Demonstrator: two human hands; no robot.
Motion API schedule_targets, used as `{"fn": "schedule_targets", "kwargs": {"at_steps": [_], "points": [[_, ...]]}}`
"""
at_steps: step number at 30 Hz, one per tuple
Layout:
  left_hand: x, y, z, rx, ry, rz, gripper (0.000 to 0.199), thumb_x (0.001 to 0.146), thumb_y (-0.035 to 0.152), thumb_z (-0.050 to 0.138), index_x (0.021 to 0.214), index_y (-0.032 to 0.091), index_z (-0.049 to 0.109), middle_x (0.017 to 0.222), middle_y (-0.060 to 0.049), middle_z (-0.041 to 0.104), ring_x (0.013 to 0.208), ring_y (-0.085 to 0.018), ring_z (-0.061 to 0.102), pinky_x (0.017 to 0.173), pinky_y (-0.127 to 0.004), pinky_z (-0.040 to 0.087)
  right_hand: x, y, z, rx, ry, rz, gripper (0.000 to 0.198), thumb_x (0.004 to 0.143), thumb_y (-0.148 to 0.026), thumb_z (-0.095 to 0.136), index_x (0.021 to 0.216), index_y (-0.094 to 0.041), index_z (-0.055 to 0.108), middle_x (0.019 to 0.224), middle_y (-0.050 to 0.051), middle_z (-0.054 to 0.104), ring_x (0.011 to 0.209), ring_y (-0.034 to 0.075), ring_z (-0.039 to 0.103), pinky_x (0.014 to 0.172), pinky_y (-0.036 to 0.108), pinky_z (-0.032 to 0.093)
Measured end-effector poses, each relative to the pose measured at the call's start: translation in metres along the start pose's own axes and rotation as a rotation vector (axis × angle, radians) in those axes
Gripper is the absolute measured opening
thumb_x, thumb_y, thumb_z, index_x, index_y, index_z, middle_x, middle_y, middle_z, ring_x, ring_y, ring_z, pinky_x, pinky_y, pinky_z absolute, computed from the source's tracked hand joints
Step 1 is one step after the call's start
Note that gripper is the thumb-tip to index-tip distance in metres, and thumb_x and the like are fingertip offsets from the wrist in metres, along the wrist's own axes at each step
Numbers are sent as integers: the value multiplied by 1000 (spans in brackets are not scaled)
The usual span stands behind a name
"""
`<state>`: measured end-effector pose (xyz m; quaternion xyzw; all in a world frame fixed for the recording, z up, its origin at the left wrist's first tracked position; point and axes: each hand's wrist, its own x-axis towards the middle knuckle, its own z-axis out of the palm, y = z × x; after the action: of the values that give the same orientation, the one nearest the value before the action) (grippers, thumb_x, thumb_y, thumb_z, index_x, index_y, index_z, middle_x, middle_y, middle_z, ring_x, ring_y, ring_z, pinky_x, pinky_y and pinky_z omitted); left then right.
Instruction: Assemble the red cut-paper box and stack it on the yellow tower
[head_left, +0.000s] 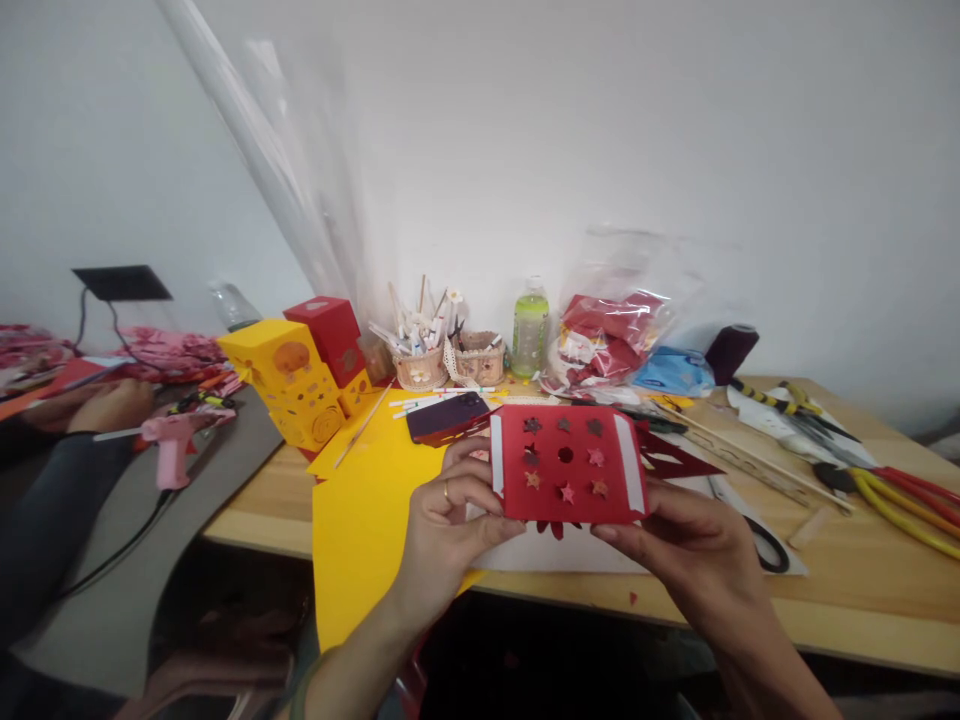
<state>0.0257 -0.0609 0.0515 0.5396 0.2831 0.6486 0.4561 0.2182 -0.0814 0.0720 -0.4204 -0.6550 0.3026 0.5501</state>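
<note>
Between my two hands a red card piece [551, 440] is held up over the front of the table. Several shapes, such as stars and a round hole, are cut through it, and a white strip runs along its left and right edges. My left hand [454, 510] pinches its lower left corner, thumb in front and fingers behind. At the lower right corner my right hand [682, 525] grips it, the thumb along the bottom edge. Dark red cut paper [679, 455] shows behind it on the right. Below lie white paper and a yellow sheet [367, 550].
Yellow [289, 380] and red [330, 340] paper boxes stand at left, near a pink glue gun [169, 445] and another person's hand [112, 405]. Behind are pen baskets [420, 368], a green bottle [530, 330] and a plastic bag [615, 330]. Pliers and scissors [769, 545] lie right.
</note>
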Motion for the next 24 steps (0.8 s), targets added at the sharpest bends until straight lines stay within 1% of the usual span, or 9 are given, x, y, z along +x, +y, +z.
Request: {"fn": "schedule_targets", "kwargs": {"at_steps": [4, 7, 9, 12, 17, 20, 22, 24], "points": [[-1, -5, -4, 29, -4, 20, 22, 55, 36, 85, 51, 24, 67, 62, -3, 62, 100, -26, 56, 94, -44, 40, -3, 3, 0, -54, 13, -93, 9, 66, -26, 77, 73, -30, 78, 69, 1, 73, 59, 20, 66, 62, 30, 56], [-2, -6, -6, 47, -27, 18, 22, 55, 38, 85, 51, 25, 67, 58, -2, 60, 93, -26, 58, 95, -45, 39, -4, 6, -1, -95, 3, -133, 8, 67, -25, 76, 72, -30, 77, 68, 1, 73, 55, 19, 64, 59, 30, 55], [-2, -6, -7, 60, -47, 18, 21, 56, 37, 84, 51, 25, 67, 58, -1, 60, 89, -25, 59, 96, -45, 38, -5, 8, -1, -115, 6, -150, 8, 67, -24, 77, 72, -31, 77, 68, 1, 73, 56, 19, 65, 58, 29, 55], [-3, -6, -9, 72, -55, 40, 20, 57, 35, 84, 51, 25, 67, 58, -1, 60, 90, -25, 59, 97, -45, 37, -5, 9, 0, -133, 16, -179, 9, 67, -24, 77, 73, -32, 77, 68, 0, 73, 56, 19, 64, 57, 29, 54], [-5, -8, -8, 66, -14, 113, 20, 57, 34, 84, 52, 25, 67, 56, 0, 59, 87, -24, 59, 93, -44, 40, -5, 3, 4, -118, 46, -178, 7, 66, -27, 77, 70, -31, 77, 64, 1, 72, 52, 20, 62, 58, 33, 56], [-5, -9, -6, 52, 0, 119, 19, 57, 32, 84, 52, 25, 68, 55, 0, 58, 84, -23, 59, 93, -45, 41, -4, 5, 7, -48, 50, -114, 11, 61, -23, 79, 68, -31, 77, 65, 1, 73, 56, 21, 63, 61, 34, 56], [-4, -9, -5, 63, 8, 77, 17, 59, 30, 83, 54, 24, 68, 61, -1, 62, 90, -24, 59, 94, -45, 42, -3, 13, 10, 92, 94, 14, 14, 57, -20, 81, 67, -29, 77, 66, 1, 73, 60, 21, 65, 61, 32, 55], [-3, -9, -5, 83, 18, 39, 11, 62, 29, 81, 64, 24, 72, 77, -5, 67, 101, -26, 58, 96, -44, 42, -1, 25, 14, 284, 190, 162, 15, 56, -23, 83, 69, -26, 76, 67, 1, 73, 61, 19, 65, 60, 29, 54]]}}
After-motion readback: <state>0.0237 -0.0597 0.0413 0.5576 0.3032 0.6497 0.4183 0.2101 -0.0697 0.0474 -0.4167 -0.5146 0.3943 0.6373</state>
